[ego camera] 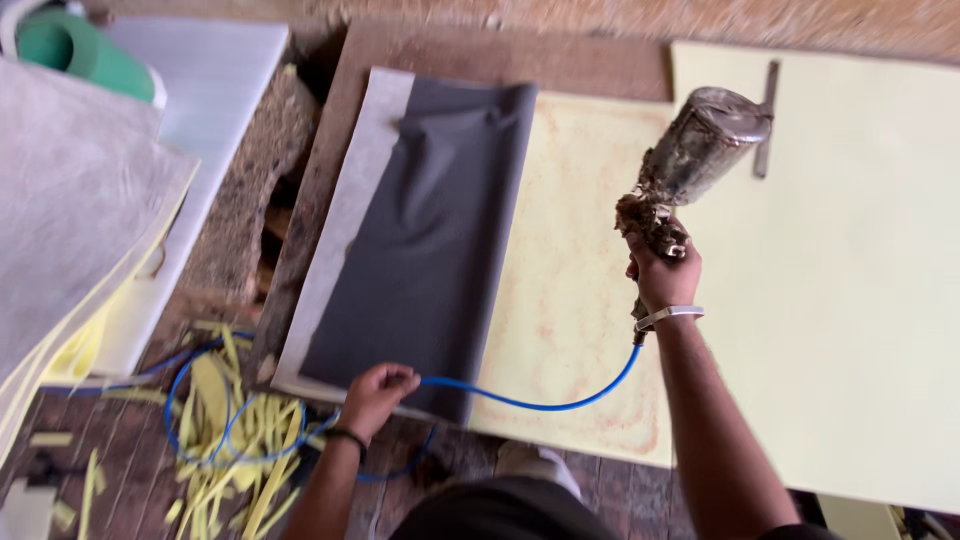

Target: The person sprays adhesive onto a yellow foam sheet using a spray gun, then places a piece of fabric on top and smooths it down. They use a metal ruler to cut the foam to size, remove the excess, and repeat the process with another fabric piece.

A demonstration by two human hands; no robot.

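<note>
The right hand (pixel 663 275) is clenched around the grip of a spray gun (pixel 690 165), holding it up over the foam sheets. The gun's metal cup is crusted and tilts up toward the far right. A silver bangle (pixel 668 316) sits on that wrist. A blue hose (pixel 540 403) runs from the bottom of the gun, curves down and left across the near edge of the work, and passes through the left hand (pixel 375 395), whose fingers are closed around it. A dark band (pixel 345 435) circles the left wrist.

Past the left hand the hose loops on the brick floor (pixel 130 440) at the near left, among yellow foam strips (pixel 235 440). A grey cloth (pixel 430 240) lies on a white backing (pixel 345 215), its far end rumpled. Just right of it is a foam sheet (pixel 575 260) with orange staining. A clean, pale yellow sheet (pixel 850 300) fills the right side, with a dark bar (pixel 765 120) lying at its far edge. At the far left lie stacked sheets (pixel 90 220) and a green roll (pixel 75 50).
</note>
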